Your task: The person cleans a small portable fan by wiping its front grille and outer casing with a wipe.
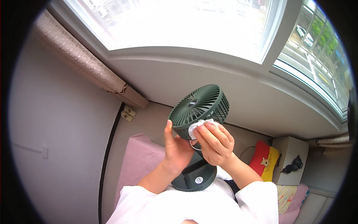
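Desk fan (199,106): green, before your chest, head tilted.
Left hand (179,152): your fingers grip the fan's lower left.
Right hand (217,146): fingers pinching white tissue (192,130) to the fan's rim.
Floor (143,118): runs left of the fan to black skirting (107,155).

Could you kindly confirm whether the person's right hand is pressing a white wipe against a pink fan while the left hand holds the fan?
Not quite: the head view shows the fan is dark green, not pink. The right hand does press a white wipe against it while the left hand holds it.
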`<state>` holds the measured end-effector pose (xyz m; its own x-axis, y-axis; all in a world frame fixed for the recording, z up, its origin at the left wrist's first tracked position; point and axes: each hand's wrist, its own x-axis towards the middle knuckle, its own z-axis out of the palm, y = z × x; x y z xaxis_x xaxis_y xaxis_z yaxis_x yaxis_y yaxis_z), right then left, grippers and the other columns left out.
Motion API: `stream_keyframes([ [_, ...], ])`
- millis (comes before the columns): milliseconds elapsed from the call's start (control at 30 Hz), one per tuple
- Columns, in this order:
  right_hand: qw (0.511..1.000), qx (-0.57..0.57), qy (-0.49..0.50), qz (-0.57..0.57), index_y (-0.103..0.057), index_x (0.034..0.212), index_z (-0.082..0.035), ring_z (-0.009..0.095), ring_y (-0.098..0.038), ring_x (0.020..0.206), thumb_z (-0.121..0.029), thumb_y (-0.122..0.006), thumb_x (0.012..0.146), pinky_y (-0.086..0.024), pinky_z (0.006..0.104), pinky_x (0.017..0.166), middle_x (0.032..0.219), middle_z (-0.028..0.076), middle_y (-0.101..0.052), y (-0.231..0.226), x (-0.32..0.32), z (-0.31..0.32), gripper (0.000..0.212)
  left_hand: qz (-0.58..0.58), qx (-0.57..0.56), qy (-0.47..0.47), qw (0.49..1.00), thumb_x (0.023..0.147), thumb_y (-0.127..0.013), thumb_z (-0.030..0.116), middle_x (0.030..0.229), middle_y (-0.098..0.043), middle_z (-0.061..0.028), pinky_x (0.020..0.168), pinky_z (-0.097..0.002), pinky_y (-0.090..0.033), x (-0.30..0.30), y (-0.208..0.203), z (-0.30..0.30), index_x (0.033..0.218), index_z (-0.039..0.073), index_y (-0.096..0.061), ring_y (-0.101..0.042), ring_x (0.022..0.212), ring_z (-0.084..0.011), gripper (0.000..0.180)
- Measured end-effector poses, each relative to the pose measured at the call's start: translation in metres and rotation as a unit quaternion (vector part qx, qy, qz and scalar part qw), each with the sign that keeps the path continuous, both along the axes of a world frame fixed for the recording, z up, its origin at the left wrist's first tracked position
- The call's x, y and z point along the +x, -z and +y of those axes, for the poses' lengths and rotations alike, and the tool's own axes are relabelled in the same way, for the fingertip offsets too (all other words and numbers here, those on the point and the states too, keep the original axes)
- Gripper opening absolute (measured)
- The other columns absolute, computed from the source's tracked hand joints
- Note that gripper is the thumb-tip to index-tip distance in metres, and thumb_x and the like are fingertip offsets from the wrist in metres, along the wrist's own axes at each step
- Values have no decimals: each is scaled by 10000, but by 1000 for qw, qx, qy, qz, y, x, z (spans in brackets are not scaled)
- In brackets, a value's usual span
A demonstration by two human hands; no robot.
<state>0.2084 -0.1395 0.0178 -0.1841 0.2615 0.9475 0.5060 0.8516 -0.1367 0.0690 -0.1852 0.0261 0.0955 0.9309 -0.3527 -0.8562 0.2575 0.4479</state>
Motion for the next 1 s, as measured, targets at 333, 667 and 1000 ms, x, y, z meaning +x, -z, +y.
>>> stream_keyframes([
  [333, 999, 13, -22, -39, -758, 905, 4, 234, -672, 1011, -39, -707, 701, -575, 346, 873, 1063, 90, -706, 14, 13, -3, 214, 18, -102, -114, 988, 870, -565, 666, 991, -692, 0, 711, -285, -478, 3, -13, 11, 1124, 130, -659, -599, 808, -144, 601],
  [667, 995, -79, -60, 23, -738, 1000, 29, 262, -649, 1076, -34, -684, 697, -569, 384, 906, 1121, 124, -683, -22, 6, 15, 314, 5, 2, -13, 1000, 870, -498, 712, 1286, -615, -31, 1007, -418, -434, -4, -4, 8, 1320, 171, -573, -566, 1173, -208, 708],
  [1000, 997, -54, -46, 32, -737, 1027, 15, 249, -649, 1069, -64, -683, 714, -573, 382, 919, 1121, 109, -678, -15, 2, 13, 328, -9, -6, -39, 999, 883, -518, 688, 1216, -640, -17, 814, -315, -465, 0, -2, 5, 1267, 149, -587, -581, 1099, -164, 665],
])
